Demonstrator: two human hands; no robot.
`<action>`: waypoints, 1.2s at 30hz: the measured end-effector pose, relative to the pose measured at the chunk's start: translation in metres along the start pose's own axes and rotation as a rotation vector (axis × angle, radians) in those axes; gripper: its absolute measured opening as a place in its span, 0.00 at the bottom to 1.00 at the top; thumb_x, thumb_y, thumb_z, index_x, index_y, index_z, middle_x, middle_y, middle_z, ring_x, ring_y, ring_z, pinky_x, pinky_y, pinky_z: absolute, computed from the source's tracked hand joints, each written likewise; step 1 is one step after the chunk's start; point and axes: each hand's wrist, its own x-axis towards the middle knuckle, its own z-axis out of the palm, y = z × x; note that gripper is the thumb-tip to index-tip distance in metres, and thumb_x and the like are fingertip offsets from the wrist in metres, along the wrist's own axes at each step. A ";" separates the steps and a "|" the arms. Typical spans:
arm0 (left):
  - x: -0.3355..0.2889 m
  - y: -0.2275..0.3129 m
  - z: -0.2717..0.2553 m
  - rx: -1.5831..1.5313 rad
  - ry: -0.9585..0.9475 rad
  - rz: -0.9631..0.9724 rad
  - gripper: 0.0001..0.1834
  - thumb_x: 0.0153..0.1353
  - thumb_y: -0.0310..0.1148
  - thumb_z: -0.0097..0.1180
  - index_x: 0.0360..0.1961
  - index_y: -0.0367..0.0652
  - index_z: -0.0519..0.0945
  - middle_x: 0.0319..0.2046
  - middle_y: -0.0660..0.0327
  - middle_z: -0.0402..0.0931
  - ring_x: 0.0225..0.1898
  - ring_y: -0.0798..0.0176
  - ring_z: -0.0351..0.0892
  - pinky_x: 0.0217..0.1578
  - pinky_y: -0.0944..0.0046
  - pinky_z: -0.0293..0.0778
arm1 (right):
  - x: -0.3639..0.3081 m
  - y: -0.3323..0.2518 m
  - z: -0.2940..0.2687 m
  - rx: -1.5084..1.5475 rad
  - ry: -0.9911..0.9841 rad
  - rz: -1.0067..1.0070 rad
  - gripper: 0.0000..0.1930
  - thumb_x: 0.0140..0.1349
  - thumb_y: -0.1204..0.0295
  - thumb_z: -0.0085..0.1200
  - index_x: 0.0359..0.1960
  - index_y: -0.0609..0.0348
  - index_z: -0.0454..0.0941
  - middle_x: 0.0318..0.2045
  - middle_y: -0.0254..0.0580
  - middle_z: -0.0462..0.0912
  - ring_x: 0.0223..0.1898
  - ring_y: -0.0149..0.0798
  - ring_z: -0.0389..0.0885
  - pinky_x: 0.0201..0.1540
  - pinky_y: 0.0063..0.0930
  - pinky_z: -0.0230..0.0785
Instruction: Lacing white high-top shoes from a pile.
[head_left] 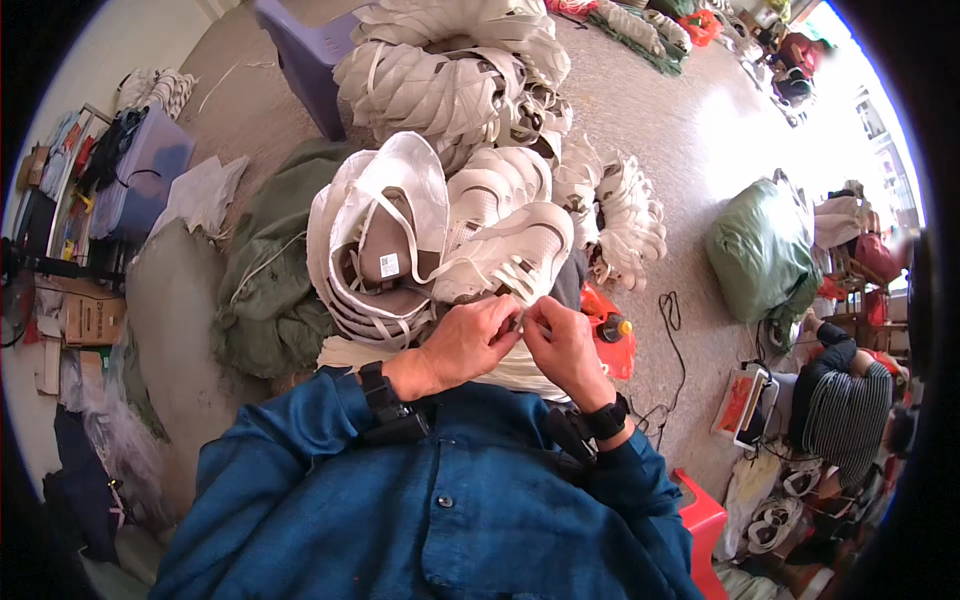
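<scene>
A white sneaker (520,245) lies with its toe pointing up and right, its pale laces (505,278) loose at the near end. Just below it, my left hand (468,342) and my right hand (562,345) meet, fingers pinched together on what looks like a thin pale shoelace. The lace is mostly hidden by the fingertips. Left of the sneaker stands a stack of white shoe uppers (335,235) nested in each other, the front one with a brown lining and a small white label. Another sneaker (485,190) sits just behind.
Large bundles of white shoe uppers (440,95) rise beyond, beside a purple plastic chair (310,60). Green sacking (270,270) lies left. An orange bag (612,345) and a black cord (672,350) are right. A person in stripes (845,410) sits farther right, near a green sack (755,250).
</scene>
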 end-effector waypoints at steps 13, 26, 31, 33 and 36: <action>0.002 -0.004 0.001 -0.097 0.006 -0.098 0.10 0.65 0.24 0.54 0.47 0.36 0.81 0.30 0.50 0.82 0.30 0.57 0.83 0.34 0.60 0.77 | -0.016 0.020 0.010 0.229 0.115 0.103 0.05 0.64 0.75 0.58 0.36 0.65 0.77 0.27 0.42 0.81 0.30 0.31 0.81 0.36 0.27 0.73; 0.002 0.002 -0.002 -0.193 -0.067 -0.238 0.10 0.70 0.24 0.50 0.48 0.33 0.80 0.25 0.57 0.81 0.24 0.67 0.81 0.26 0.66 0.77 | -0.016 0.022 0.023 0.202 0.243 -0.034 0.06 0.62 0.74 0.56 0.35 0.64 0.75 0.31 0.52 0.78 0.34 0.54 0.80 0.37 0.43 0.72; 0.003 0.000 -0.001 -0.189 -0.104 -0.255 0.11 0.69 0.24 0.52 0.49 0.31 0.81 0.29 0.55 0.83 0.24 0.67 0.81 0.26 0.67 0.77 | -0.021 0.015 0.014 0.158 0.151 0.118 0.18 0.59 0.63 0.64 0.36 0.66 0.73 0.33 0.55 0.78 0.37 0.55 0.79 0.40 0.44 0.72; 0.004 -0.003 -0.001 -0.178 -0.083 -0.280 0.11 0.68 0.24 0.53 0.48 0.31 0.81 0.33 0.52 0.84 0.27 0.64 0.83 0.28 0.65 0.78 | -0.021 0.018 0.019 0.119 0.129 0.094 0.24 0.55 0.59 0.68 0.40 0.67 0.71 0.37 0.57 0.76 0.39 0.57 0.77 0.41 0.45 0.71; 0.004 -0.016 -0.002 -0.059 -0.073 -0.094 0.10 0.69 0.24 0.53 0.47 0.31 0.82 0.35 0.57 0.84 0.28 0.69 0.82 0.27 0.69 0.78 | -0.019 0.021 0.025 0.084 0.127 -0.025 0.26 0.55 0.58 0.69 0.42 0.66 0.70 0.37 0.53 0.76 0.39 0.50 0.78 0.41 0.41 0.72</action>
